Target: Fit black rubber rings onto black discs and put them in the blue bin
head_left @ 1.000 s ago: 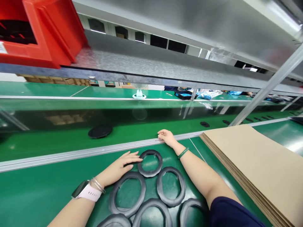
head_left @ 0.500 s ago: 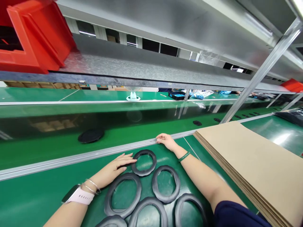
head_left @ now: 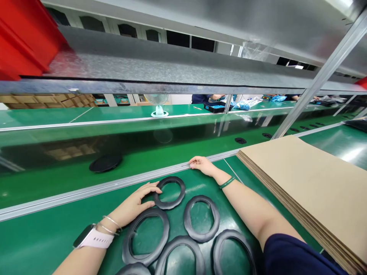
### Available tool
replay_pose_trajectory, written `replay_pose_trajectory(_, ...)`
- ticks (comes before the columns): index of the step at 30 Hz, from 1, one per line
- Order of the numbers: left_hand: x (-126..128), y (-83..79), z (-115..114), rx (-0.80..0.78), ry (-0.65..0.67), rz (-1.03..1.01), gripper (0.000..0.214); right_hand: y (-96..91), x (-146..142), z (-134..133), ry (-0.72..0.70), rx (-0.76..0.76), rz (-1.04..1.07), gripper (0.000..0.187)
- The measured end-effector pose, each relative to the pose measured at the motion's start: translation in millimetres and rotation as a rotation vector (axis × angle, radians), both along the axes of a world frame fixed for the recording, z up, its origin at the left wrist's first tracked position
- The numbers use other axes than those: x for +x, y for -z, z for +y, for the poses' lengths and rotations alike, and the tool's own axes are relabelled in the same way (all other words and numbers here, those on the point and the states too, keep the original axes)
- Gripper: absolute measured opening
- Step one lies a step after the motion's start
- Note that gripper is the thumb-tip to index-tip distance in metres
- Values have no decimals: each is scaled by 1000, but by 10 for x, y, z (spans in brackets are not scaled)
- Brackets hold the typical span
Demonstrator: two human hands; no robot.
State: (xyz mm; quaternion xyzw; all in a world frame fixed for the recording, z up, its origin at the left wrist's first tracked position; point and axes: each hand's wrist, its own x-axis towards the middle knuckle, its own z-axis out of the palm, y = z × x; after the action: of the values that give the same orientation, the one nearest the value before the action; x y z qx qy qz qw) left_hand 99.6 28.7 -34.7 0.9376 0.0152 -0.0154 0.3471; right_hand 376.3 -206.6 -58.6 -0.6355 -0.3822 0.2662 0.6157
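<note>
Several dark grey, ring-shaped rubber-like pieces lie on the green tabletop. My left hand (head_left: 136, 204) has its fingers over the left rim of the farthest ring (head_left: 181, 196), the thumb at its lower edge. Nearer to me are a ring (head_left: 187, 225) at the middle, a larger ring (head_left: 127, 238) at the left and others at the bottom edge. My right hand (head_left: 202, 165) rests at the metal rail (head_left: 114, 186) along the table's far side, fingers curled together. Whatever its fingertips pinch, if anything, is too small to make out.
A stack of brown cardboard sheets (head_left: 309, 179) lies at the right. Beyond the rail runs a green conveyor belt (head_left: 155, 162) carrying black round pieces (head_left: 105, 163). A metal shelf (head_left: 137, 68) with a red bin (head_left: 25, 38) hangs above, and a slanted post (head_left: 318, 80) stands right.
My left fingers have closed over the farthest ring's rim, and that ring has shifted slightly left. My right hand stays at the rail. The view has tilted slightly.
</note>
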Motion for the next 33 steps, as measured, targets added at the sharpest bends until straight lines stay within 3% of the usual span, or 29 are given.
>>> replay_pose_trajectory(6,30,-17,-61,-52,-53,-99,18,-11,-8,-6,12,-14,-21,37)
replay_pose_trajectory(10,40,-10,-98,-51,-68,-158,21,-11,-5,-31,10,-26,-28,37)
replay_pose_trajectory(16,12,41,-79,-135,-91,-211,79,5,6,-57,0,-35,-59,36)
replay_pose_trajectory(18,-5,34,-77,-150,-83,-211,87,8,2,-63,-1,-44,-62,36)
replay_pose_trajectory(23,0,-9,-74,-105,-6,-143,61,25,9,-58,-12,-52,-47,37)
replay_pose_trajectory(28,-13,46,-23,-42,21,-152,31,-58,-58,-40,7,-14,5,34)
replay_pose_trajectory(33,-21,199,163,9,14,-159,33,-196,-135,6,68,-57,13,21)
